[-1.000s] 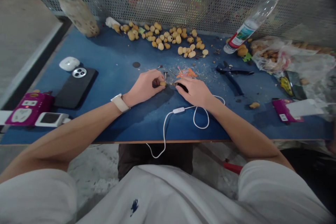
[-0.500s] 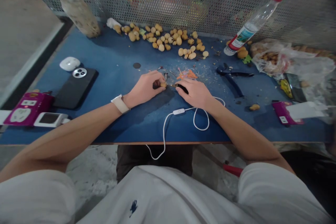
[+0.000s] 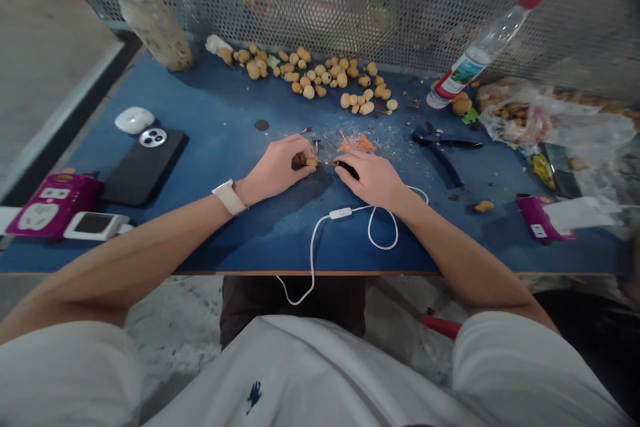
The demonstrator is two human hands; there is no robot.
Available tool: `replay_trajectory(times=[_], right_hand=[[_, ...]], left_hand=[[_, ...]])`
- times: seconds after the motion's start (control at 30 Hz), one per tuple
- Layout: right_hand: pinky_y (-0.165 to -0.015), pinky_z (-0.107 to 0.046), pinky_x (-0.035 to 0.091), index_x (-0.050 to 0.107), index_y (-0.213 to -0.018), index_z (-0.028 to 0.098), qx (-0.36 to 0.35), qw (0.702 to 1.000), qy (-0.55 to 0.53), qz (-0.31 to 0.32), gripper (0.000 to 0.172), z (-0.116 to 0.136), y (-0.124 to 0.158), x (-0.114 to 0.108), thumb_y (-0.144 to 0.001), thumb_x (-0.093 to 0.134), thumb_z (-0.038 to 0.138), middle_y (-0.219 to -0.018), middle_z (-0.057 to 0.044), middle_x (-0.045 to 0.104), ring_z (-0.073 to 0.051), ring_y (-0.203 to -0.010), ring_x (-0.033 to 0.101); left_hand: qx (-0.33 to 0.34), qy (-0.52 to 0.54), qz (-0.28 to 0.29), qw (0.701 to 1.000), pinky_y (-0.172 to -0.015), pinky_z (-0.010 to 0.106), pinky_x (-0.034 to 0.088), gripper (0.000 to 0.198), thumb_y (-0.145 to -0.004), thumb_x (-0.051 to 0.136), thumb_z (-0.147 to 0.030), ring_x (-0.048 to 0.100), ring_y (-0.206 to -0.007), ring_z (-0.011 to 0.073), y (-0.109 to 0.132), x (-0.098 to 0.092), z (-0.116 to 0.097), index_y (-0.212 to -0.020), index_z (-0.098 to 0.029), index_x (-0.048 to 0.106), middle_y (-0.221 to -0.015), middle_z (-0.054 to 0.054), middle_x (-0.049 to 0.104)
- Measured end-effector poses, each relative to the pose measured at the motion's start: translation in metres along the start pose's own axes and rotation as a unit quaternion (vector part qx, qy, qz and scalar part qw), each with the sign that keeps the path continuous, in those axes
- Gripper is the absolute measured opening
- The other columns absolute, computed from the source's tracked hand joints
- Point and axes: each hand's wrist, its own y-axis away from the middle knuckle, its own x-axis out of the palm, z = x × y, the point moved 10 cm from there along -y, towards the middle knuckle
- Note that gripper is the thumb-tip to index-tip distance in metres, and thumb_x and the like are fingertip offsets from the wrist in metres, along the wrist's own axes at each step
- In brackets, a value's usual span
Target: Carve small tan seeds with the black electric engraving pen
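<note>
My left hand (image 3: 280, 169) rests on the blue table (image 3: 215, 127) with its fingers pinched on a small tan nut-like piece (image 3: 311, 162). My right hand (image 3: 373, 178) lies just to its right, closed on a thin dark tool (image 3: 346, 167) whose tip touches that piece. A white cable with an inline switch (image 3: 341, 213) runs from under my right wrist over the table's front edge. Orange scraps (image 3: 356, 143) and fine crumbs lie just beyond the hands.
Several tan nuts (image 3: 320, 77) lie scattered at the back by a perforated metal screen. Dark pliers (image 3: 443, 147), a plastic bottle (image 3: 475, 53) and plastic bags (image 3: 530, 113) are on the right. A black phone (image 3: 145, 167), a white case (image 3: 134, 120) and a magenta power strip (image 3: 50, 203) sit left.
</note>
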Motion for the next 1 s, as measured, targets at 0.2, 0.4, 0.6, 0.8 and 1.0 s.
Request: replay_trajectory(times=[0.2, 0.4, 0.6, 0.8, 1.0], right_hand=[[-0.119, -0.061, 0.072, 0.087, -0.162, 0.019, -0.001, 1.0, -0.002, 0.001, 0.057, 0.0004, 0.0001, 0.0001, -0.131, 0.048, 0.046, -0.163, -0.022, 0.09, -0.044, -0.145, 0.086], [-0.12, -0.061, 0.071, 0.088, -0.161, 0.018, 0.002, 1.0, 0.005, -0.001, 0.057, 0.0, 0.0001, 0.0, -0.131, 0.048, 0.046, -0.162, -0.021, 0.091, -0.044, -0.144, 0.087], [-0.123, -0.064, 0.071, 0.088, -0.159, 0.018, -0.001, 1.0, 0.003, -0.002, 0.055, -0.0005, -0.0007, 0.0001, -0.131, 0.049, 0.045, -0.161, -0.021, 0.091, -0.045, -0.147, 0.086], [-0.126, -0.062, 0.07, 0.088, -0.16, 0.017, -0.003, 1.0, 0.002, 0.002, 0.056, -0.0011, -0.0012, 0.001, -0.132, 0.048, 0.045, -0.161, -0.021, 0.091, -0.045, -0.15, 0.086], [-0.121, -0.058, 0.071, 0.089, -0.157, 0.021, -0.009, 1.0, -0.006, -0.006, 0.053, -0.003, -0.0009, 0.0009, -0.132, 0.05, 0.047, -0.158, -0.018, 0.092, -0.042, -0.142, 0.088]], left_hand=[[-0.006, -0.003, 0.002, 1.0, -0.09, 0.038, 0.07, 0.013, -0.103, 0.086, -0.02, 0.076, -0.087, 0.0226, 0.0002, 0.0004, 0.002, -0.105, -0.025, 0.074, -0.113, 0.006, 0.086], [-0.002, -0.011, 0.005, 1.0, -0.091, 0.037, 0.069, 0.019, -0.102, 0.089, -0.016, 0.076, -0.087, 0.0219, 0.001, 0.0016, 0.0027, -0.106, -0.025, 0.073, -0.113, 0.005, 0.084], [0.005, -0.024, 0.003, 1.0, -0.089, 0.036, 0.068, 0.024, -0.101, 0.09, -0.011, 0.077, -0.089, 0.0226, 0.001, 0.0011, 0.0013, -0.106, -0.024, 0.072, -0.112, 0.004, 0.084], [-0.001, -0.022, 0.009, 1.0, -0.092, 0.038, 0.071, 0.023, -0.102, 0.091, -0.012, 0.076, -0.088, 0.0223, 0.0013, 0.0011, 0.0019, -0.107, -0.024, 0.072, -0.114, 0.005, 0.084], [0.001, -0.018, 0.007, 1.0, -0.091, 0.04, 0.071, 0.021, -0.103, 0.089, -0.014, 0.077, -0.088, 0.0229, 0.0015, 0.0001, 0.0014, -0.107, -0.025, 0.072, -0.114, 0.005, 0.083]])
